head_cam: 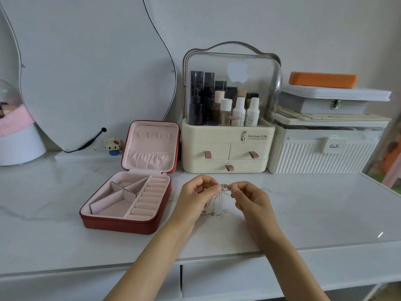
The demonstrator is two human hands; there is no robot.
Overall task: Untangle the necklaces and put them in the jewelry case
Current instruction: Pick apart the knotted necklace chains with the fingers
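Observation:
Thin tangled necklaces (pixel 219 204) hang in a bunch between my two hands, their lower ends touching the white marble table (pixel 314 205). My left hand (pixel 196 195) pinches the top of the tangle from the left, and my right hand (pixel 249 197) pinches it from the right. The knot at the fingertips shows a small gold part. To the left lies the red jewelry case (pixel 152 222), lid open and upright, pink lining, with divided compartments and ring rolls holding nothing.
Behind my hands stands a cream cosmetics organizer (pixel 226 148) with bottles under a clear cover. White storage boxes (pixel 323 155) are stacked at the back right. A curved mirror (pixel 86 61) leans at the back left beside a small toy figure (pixel 112 145).

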